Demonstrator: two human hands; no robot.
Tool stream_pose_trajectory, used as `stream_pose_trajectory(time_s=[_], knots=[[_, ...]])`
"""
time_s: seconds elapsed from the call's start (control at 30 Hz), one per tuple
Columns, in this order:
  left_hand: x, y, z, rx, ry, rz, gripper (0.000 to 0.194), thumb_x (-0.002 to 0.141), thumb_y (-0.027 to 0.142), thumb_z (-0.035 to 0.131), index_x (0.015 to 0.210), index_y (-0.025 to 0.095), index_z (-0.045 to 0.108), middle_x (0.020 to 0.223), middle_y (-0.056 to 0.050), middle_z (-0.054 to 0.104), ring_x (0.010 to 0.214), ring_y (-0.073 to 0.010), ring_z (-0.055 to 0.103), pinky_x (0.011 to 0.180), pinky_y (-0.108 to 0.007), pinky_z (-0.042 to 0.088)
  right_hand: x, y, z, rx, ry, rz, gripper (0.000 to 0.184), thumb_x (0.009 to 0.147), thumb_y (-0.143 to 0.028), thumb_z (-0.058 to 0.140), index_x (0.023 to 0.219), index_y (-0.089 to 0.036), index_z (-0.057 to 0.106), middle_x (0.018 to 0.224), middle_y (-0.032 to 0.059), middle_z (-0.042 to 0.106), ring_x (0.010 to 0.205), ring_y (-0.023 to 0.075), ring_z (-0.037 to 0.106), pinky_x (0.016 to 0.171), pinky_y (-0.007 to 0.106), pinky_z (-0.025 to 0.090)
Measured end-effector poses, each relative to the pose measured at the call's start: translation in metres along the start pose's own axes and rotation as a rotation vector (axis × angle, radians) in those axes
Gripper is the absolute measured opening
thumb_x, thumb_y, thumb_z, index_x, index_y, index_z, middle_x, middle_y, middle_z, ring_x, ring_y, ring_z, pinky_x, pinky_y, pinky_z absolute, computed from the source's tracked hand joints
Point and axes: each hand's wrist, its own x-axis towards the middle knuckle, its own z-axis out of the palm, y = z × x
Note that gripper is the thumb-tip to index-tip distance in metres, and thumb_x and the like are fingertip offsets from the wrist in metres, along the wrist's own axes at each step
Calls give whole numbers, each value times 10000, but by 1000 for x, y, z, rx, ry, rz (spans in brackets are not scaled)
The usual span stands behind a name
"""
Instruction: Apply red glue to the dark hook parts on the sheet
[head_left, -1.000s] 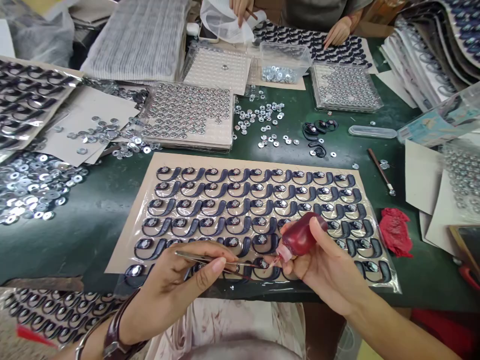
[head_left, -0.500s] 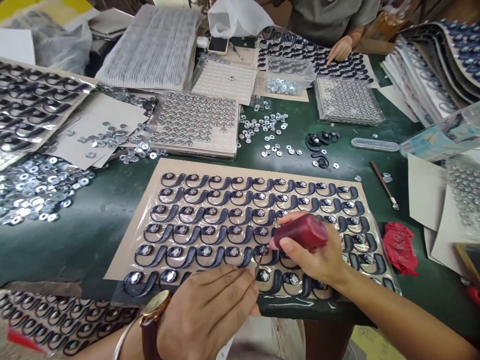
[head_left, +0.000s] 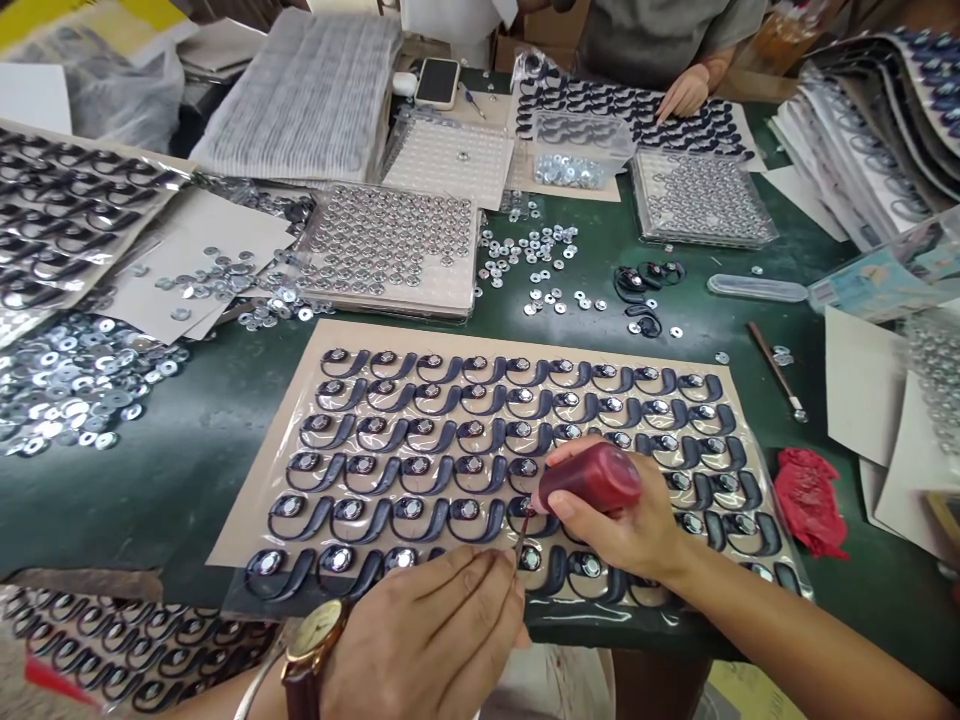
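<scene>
A cardboard sheet [head_left: 300, 395] under clear film carries rows of dark hook-shaped parts [head_left: 420, 430], each with a small metal disc. My right hand [head_left: 626, 525] is closed round a small dark red bottle [head_left: 592, 478], lying sideways with its nozzle pointing left over the lower rows. My left hand [head_left: 431, 635], with a wristwatch, pinches a thin metal tool [head_left: 520, 533] whose tip meets the bottle's nozzle above one of the parts.
Loose metal washers [head_left: 67, 375] lie at the left and mid-table [head_left: 536, 265]. Trays of discs [head_left: 386, 240], a clear box [head_left: 574, 150], a phone [head_left: 437, 80], a red rag [head_left: 810, 500] and stacked sheets [head_left: 862, 130] surround the sheet. Another person's hand [head_left: 684, 98] rests on a far sheet.
My left hand turned from holding the tool flat to pointing it up at the nozzle. The bottle moved from tilted near the table's front edge to lying sideways over the sheet.
</scene>
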Motion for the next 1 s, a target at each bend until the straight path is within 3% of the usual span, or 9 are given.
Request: stream_pose_trajectory(time_s=[0.43, 1.0], knots=[[0, -2, -2, -39, -31, -2, 291, 928, 89, 400, 1060, 1, 643, 1047, -185, 693, 1023, -270, 664, 861, -376, 581, 0, 2, 1, 24, 26, 36, 141, 821, -298, 641, 908, -189, 618, 692, 13, 690, 587, 166, 653, 600, 308, 545], [2, -6, -5, -66, -20, -13, 330, 934, 85, 350, 1048, 6, 650, 1037, -179, 697, 1053, -261, 651, 879, -361, 574, 2, -3, -4, -29, 130, 34, 93, 805, -278, 643, 867, -210, 651, 633, 0, 687, 547, 171, 645, 571, 298, 534]])
